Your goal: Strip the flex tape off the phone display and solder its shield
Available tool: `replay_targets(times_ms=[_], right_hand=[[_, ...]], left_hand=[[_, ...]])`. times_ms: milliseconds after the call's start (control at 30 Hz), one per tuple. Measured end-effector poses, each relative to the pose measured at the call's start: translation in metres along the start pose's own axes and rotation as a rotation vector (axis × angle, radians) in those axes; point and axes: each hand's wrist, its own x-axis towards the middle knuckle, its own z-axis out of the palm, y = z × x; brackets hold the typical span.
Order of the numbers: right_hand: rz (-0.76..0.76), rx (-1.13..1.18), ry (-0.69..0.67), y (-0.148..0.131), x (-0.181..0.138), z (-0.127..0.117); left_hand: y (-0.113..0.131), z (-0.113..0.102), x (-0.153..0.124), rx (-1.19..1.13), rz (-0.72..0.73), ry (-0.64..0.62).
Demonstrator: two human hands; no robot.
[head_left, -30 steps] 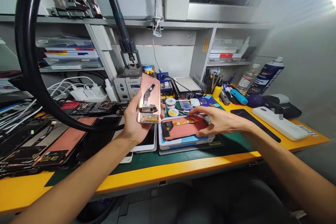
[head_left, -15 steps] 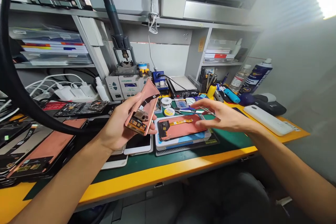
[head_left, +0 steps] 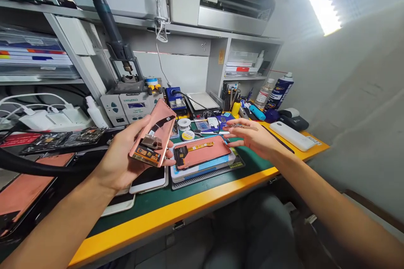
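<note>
My left hand (head_left: 115, 159) is wrapped round a copper-backed phone screen (head_left: 162, 128), tilted with its back toward me. A black flex cable and a small circuit section show near its lower end. My right hand (head_left: 254, 139) hovers at the right end of a second phone screen, fingers loosely spread. Slim metal tweezers (head_left: 242, 127) rest along its upper fingers. That second screen (head_left: 210, 154) lies copper side up, an orange flex cable across it, on a white and blue box (head_left: 204, 168).
White phones (head_left: 150, 181) lie left of the box. Further left are circuit boards (head_left: 91, 134) and another copper-backed screen (head_left: 38, 185). A solder reel (head_left: 184, 124), a soldering station (head_left: 132, 107), a spray can (head_left: 279, 91) and a white phone case (head_left: 292, 135) stand or lie behind and to the right.
The view has swung to the right. My right hand's fingers have spread from a pinched pose, and the tweezers now lie along them. My left hand keeps its hold on the phone screen.
</note>
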Motion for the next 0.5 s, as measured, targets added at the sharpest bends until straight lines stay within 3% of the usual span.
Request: replay_targets(times_ms=[500], right_hand=[[0.099,0.096,-0.006,-0.0014,-0.0028,0.0042]], left_hand=[[0.0064,0.001,0.0002,-0.001,-0.009,0.045]])
